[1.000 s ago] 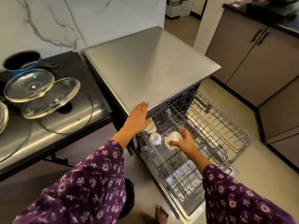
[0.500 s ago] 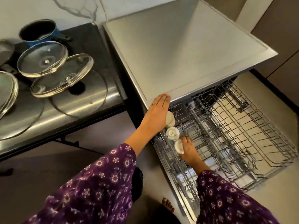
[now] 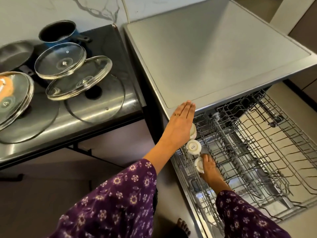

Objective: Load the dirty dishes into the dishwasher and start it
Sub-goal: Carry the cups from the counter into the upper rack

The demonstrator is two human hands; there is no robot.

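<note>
From the head view, the dishwasher (image 3: pixel 217 54) stands with its wire rack (image 3: pixel 257 152) pulled out over the floor. The left hand (image 3: pixel 180 124) lies flat and released, fingers straight, on the front edge of the dishwasher's steel top, gripping nothing. The right hand (image 3: pixel 208 166) reaches down into the near left corner of the rack and grasps a small white cup (image 3: pixel 198 164), which lies tilted among the tines. Just beyond it a second white cup (image 3: pixel 193 147) sits upside down in the rack, base up, and a third cup (image 3: pixel 193 133) shows partly under the left hand. To the left, a steel bench (image 3: pixel 109 107) carries two glass lids (image 3: pixel 60 60), a dark blue saucepan (image 3: pixel 58 31) and a black frying pan (image 3: pixel 13 54). Both sleeves are purple with a flower print.
</note>
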